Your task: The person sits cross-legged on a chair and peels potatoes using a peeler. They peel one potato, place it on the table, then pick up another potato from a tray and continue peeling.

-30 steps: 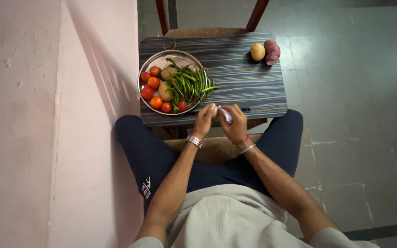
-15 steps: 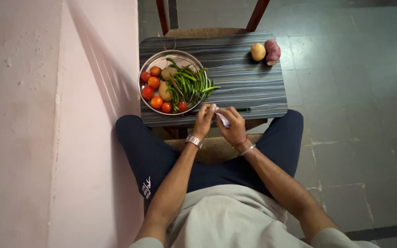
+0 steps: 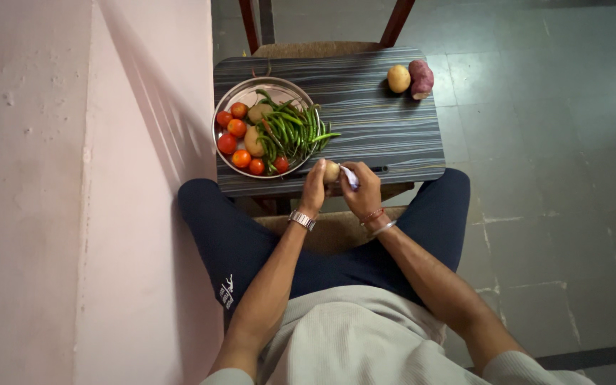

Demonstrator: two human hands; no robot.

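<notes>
**Both hands closed on a potato at the near table edge**

Left to right, from the head view.

Far left: we see a plain pink wall running the full height of the frame.

Next, on the striped dark table, left end: a round steel plate. On it we count several red tomatoes along the left rim, a couple of pale potatoes in the middle, and a pile of green chillies spilling over the right rim onto the table.

Near edge of the table, just right of the plate: our left hand, watch on the wrist, is curled around a small pale potato. Fingers are wrapped over it, so the hand is closed and gripping. The potato sits just above the table edge, between the two hands, close to the plate but not touching it.

Right against it: our right hand, bangle and red thread on the wrist, is closed on a small light-coloured tool whose tip is at the potato. We cannot tell exactly what kind of tool it is; too small.

Far right corner of the table, well apart from the hands: a yellow potato touching a purplish sweet potato.

Below: dark trousers, both knees under the table. Right of that, grey tiled floor.
</notes>
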